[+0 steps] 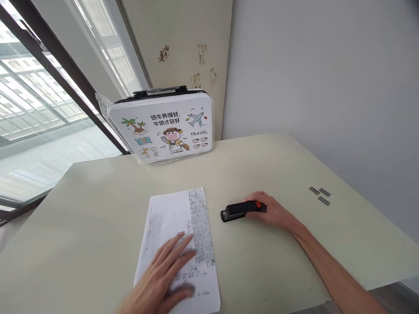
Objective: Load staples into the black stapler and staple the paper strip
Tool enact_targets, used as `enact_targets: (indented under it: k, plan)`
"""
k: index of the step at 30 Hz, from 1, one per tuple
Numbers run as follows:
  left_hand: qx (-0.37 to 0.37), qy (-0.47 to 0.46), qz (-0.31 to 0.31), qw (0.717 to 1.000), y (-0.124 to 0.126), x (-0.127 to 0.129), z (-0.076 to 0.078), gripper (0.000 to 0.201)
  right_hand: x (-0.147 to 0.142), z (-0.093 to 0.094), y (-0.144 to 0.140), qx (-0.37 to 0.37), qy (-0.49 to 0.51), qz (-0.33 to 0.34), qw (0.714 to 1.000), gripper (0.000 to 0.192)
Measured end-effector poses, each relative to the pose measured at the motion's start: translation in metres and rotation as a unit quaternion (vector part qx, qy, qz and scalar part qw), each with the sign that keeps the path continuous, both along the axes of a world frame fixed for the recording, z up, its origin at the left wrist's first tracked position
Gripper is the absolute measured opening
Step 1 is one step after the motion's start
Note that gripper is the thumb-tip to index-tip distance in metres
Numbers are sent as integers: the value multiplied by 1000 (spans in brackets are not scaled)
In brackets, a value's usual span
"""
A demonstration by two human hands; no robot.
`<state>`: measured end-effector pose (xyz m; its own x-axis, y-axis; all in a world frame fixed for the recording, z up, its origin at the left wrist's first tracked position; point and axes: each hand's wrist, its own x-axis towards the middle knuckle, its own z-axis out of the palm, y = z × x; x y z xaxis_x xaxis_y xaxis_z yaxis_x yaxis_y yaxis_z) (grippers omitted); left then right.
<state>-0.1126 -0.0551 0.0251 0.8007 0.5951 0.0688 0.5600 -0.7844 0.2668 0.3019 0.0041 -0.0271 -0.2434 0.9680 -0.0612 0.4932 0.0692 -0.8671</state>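
Observation:
A black stapler (240, 208) with a red patch near its rear lies to the right of the papers, its nose pointing left. My right hand (266, 211) is wrapped round its back part. The printed paper (173, 205), possibly a stack, has a dense grey printed strip down its right side. Over its lower half is my left hand (163, 270), fingers spread, palm down, slightly blurred. Whether the left palm presses on the sheet or hovers just above it, I cannot tell.
Several grey staple strips (320, 196) lie on the pale table (262, 165) at the right. At the back stands a white cartoon-printed case (163, 126) with a black handle, partly in clear plastic. A window is at left, a grey wall (310, 74) at right.

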Motion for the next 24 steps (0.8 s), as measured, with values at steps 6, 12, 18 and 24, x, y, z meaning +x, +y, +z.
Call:
enact_targets:
  k: [6, 12, 18, 24]
  plan:
    - [72, 26, 1, 997, -55, -7, -5, 97, -11, 3, -22, 17, -3, 31, 999, 34]
    - [95, 13, -44, 994, -66, -16, -8, 69, -14, 18, -48, -17, 2, 68, 998, 34]
    - [50, 35, -7, 998, -62, 5, -5, 104, -13, 48, -56, -82, -25, 74, 994, 48]
    - [21, 3, -13, 1000, -48, 38, -13, 114, -41, 68, -49, -86, -50, 16, 995, 55]
